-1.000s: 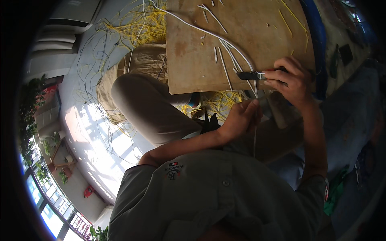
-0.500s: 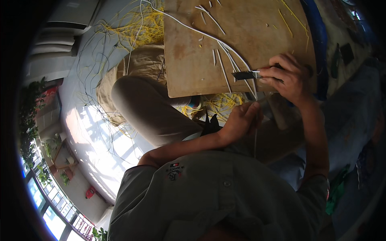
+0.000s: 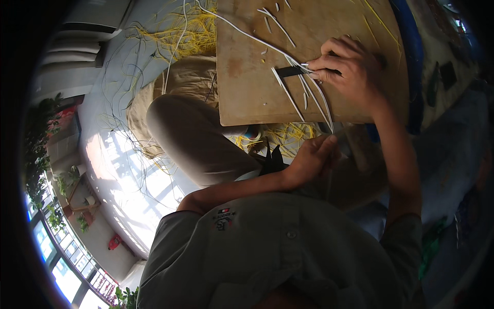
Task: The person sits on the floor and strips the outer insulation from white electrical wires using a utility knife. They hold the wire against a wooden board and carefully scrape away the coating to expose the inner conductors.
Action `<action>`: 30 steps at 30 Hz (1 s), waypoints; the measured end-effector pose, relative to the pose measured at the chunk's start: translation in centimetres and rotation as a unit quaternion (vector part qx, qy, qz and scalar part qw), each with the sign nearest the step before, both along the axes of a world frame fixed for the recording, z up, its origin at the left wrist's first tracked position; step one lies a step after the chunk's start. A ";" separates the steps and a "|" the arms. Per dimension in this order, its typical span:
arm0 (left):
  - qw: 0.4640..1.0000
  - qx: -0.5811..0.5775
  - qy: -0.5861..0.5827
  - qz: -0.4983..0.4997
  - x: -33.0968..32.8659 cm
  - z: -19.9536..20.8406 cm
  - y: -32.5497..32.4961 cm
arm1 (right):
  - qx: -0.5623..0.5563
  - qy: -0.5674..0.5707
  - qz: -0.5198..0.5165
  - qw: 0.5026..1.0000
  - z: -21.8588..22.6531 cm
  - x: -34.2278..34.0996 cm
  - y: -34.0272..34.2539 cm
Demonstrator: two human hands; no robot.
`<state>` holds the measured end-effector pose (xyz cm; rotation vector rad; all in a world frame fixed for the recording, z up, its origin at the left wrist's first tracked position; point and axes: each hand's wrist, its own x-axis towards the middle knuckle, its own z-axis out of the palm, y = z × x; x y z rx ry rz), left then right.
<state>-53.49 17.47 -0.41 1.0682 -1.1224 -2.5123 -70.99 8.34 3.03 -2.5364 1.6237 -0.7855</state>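
Note:
My right hand (image 3: pixel 347 67) is closed around a dark flat blade (image 3: pixel 290 71), held low over the wooden board. The blade lies across a long white cable (image 3: pixel 259 40), close to my fingertips. At the board's near edge my left hand (image 3: pixel 314 154) is closed, pinching the white strands (image 3: pixel 326 110) of the cable between thumb and fingers. These strands run from the blade down to that pinch. Whether the sheath is split along there is too small to tell. Cut white strips (image 3: pixel 289 95) lie beside the blade.
The worn wooden board (image 3: pixel 242 98) stands before my knees. White scraps (image 3: pixel 278 27) and yellow strips (image 3: pixel 371 32) are scattered on it. Tangled yellow strands (image 3: pixel 180 36) lie on the floor at the far left, with more (image 3: pixel 288 135) under the board's near edge.
My right hand has moved away from me and left with the blade, farther from my left hand. The left hand keeps its pinch. The whole view has shifted slightly.

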 end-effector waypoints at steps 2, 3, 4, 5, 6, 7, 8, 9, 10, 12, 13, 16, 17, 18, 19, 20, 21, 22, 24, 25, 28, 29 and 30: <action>1.000 -0.001 0.005 -0.001 0.0 -0.1 0.0 | -0.001 -0.013 0.018 1.000 -0.4 -0.3 -0.4; 1.000 0.000 0.004 0.000 0.0 -0.1 0.0 | -0.008 -0.012 0.023 1.000 -0.6 -0.3 -0.5; 1.000 0.000 0.003 0.002 -0.1 -0.1 0.0 | -0.015 -0.011 0.028 0.999 -0.8 -0.4 -0.6; 1.000 0.001 0.001 0.005 0.0 -0.2 0.0 | -0.031 -0.004 0.030 0.999 -1.0 -0.4 -0.7; 1.000 0.007 0.000 0.007 0.0 -0.1 0.0 | -0.046 0.004 0.032 0.998 -1.1 -0.3 -0.6; 1.000 0.014 -0.001 0.008 0.0 -0.1 0.2 | -0.061 0.012 0.034 0.997 -1.1 -0.3 -0.4; 1.000 0.020 -0.004 0.011 0.0 -0.1 0.2 | -0.062 0.009 0.034 0.997 -0.9 -0.3 -0.4; 0.999 0.037 0.012 0.017 -0.1 -0.3 0.4 | -0.063 0.006 0.035 0.997 -0.8 -0.2 -0.3; 0.999 0.028 0.010 0.018 0.0 -0.2 0.3 | -0.063 0.003 0.035 0.997 -0.6 -0.1 -0.3; 1.000 0.016 0.010 0.016 0.0 0.1 0.4 | -0.056 0.003 0.030 0.998 -0.5 0.3 -0.3; 0.999 0.032 0.015 0.013 0.0 0.3 0.3 | -0.049 0.000 0.027 0.998 -0.3 0.7 -0.5; 0.999 0.029 0.034 0.012 0.1 0.2 0.3 | -0.033 -0.005 0.026 0.999 0.0 1.1 -1.1; 0.999 0.032 0.031 0.013 0.1 0.3 0.3 | -0.030 -0.006 0.025 0.999 0.1 1.2 -1.4; 0.999 0.034 0.027 0.013 0.1 0.4 0.3 | -0.023 -0.009 0.026 0.999 0.0 1.2 -1.6; 0.999 0.036 0.024 0.013 0.1 0.5 0.3 | -0.016 -0.013 0.026 0.999 0.0 1.2 -1.7; 0.999 0.041 0.019 0.018 0.0 0.5 0.3 | -0.010 -0.015 0.027 0.999 0.0 1.2 -2.0; 0.999 0.045 0.013 0.022 0.0 0.5 0.4 | -0.008 -0.018 0.027 0.999 0.0 1.3 -2.2; 0.998 0.050 0.008 0.027 -0.1 0.5 0.4 | -0.006 -0.021 0.026 0.999 -0.2 1.4 -2.4; 0.999 0.041 0.010 0.026 -0.1 0.3 0.4 | -0.007 -0.026 0.028 0.999 -0.4 1.7 -3.1; 0.999 0.036 0.011 0.025 0.0 0.2 0.3 | -0.010 -0.029 0.029 0.999 -0.5 1.9 -3.4; 0.999 0.036 0.009 0.032 0.0 -0.2 0.4 | -0.027 -0.020 0.027 0.999 -0.7 2.4 -4.0; 0.999 0.039 0.014 0.035 -0.1 -0.3 0.5 | -0.031 -0.012 0.024 0.999 -0.7 2.5 -4.1; 0.998 0.043 0.019 0.037 -0.1 -0.3 0.5 | -0.034 -0.014 0.025 0.999 -0.7 2.5 -4.3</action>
